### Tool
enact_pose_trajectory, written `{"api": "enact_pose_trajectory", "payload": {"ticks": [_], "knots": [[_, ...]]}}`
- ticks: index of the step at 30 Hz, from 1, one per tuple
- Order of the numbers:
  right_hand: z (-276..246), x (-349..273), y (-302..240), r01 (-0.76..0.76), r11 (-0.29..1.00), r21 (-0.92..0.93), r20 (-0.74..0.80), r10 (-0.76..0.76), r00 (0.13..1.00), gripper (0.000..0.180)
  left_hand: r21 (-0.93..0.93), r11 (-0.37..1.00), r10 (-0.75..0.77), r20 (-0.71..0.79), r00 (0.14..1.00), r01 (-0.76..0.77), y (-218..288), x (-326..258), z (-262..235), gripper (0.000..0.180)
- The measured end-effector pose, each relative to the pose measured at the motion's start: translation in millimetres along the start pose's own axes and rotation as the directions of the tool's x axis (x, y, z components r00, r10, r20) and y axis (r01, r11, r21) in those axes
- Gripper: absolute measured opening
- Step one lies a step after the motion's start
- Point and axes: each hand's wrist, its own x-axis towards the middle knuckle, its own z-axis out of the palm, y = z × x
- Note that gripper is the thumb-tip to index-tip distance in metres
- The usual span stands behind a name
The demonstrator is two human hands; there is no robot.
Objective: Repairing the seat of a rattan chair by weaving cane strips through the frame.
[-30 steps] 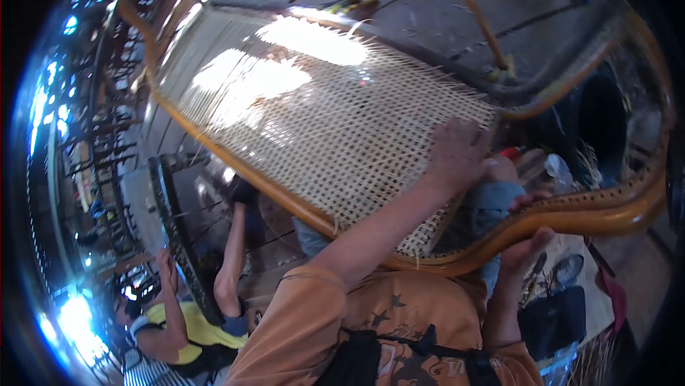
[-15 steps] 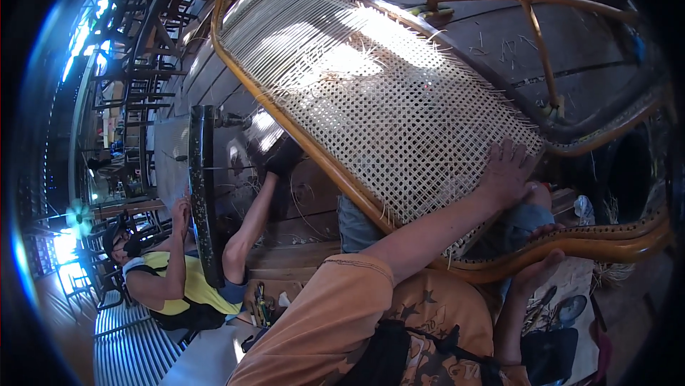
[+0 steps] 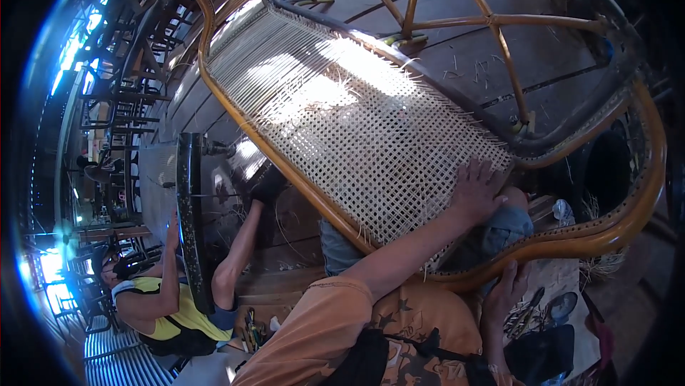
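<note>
A rattan chair frame (image 3: 571, 243) lies tilted across my lap, its long panel filled with woven cane webbing (image 3: 371, 136). My left hand (image 3: 477, 188) rests flat on the near right corner of the webbing, fingers spread, holding nothing. Loose cane ends stick out along the panel's edges and from its middle. Toward the upper left, the strands run in one direction only, without the open mesh pattern. My right hand (image 3: 505, 287) is at the lower outer edge of the curved rail, its fingers extended upward and apart, with nothing seen in it.
At left a co-worker in a yellow top (image 3: 178, 307) sits beside a dark upright piece (image 3: 193, 222). Hand tools (image 3: 251, 330) lie between us. A dark flat object (image 3: 539, 354) and round metal piece (image 3: 562, 306) lie at right. Rattan legs (image 3: 492, 21) rise beyond the panel.
The chair frame and both hands appear shifted left in view. My left hand stays flat on the webbing. My right hand has come up closer against the rail.
</note>
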Motion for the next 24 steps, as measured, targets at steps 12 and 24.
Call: {"api": "enact_pose_trajectory", "payload": {"ticks": [12,24], "knots": [[-56,-7,4,0.153,0.865,-0.478,0.378,0.045,0.925,0.014,0.189,0.915,-0.276,-0.347,0.896,0.355,-173,50,-99,0.034],[65,14,-61,0.15,0.98,-0.131,0.678,-0.022,0.735,0.012,-0.116,0.988,0.006,-0.616,0.788,-0.099,-129,-32,-103,0.009]]}}
